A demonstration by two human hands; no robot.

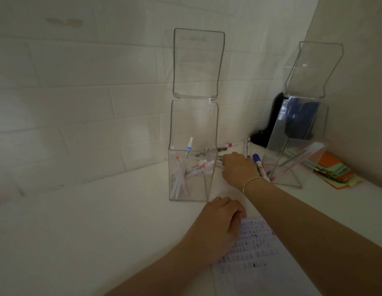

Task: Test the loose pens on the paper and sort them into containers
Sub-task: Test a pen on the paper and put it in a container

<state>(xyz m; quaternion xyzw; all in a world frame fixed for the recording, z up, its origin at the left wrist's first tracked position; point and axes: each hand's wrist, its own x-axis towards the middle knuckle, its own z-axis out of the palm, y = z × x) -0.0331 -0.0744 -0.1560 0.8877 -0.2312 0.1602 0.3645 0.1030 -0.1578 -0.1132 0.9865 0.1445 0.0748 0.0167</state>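
A paper sheet (262, 259) covered in rows of small test marks lies at the front of the white counter (100, 221). My left hand (220, 229) rests on the sheet's left edge with loosely bent fingers. My right hand (239, 167) reaches between the two containers. Its fingers curl down around a white pen (219, 166) whose end sticks out to the left. A blue-capped marker (258, 162) lies right beside that hand. More loose pens (226, 145) lie behind it. The left clear container (193, 124), lid up, holds several white pens. The right clear container (292, 167), lid up, holds a few pens.
A stack of orange, green and yellow paper notes (335, 169) lies at the far right by the wall. A dark object (276, 116) stands in the corner behind the right container. A tiled wall (79, 103) closes off the counter's back.
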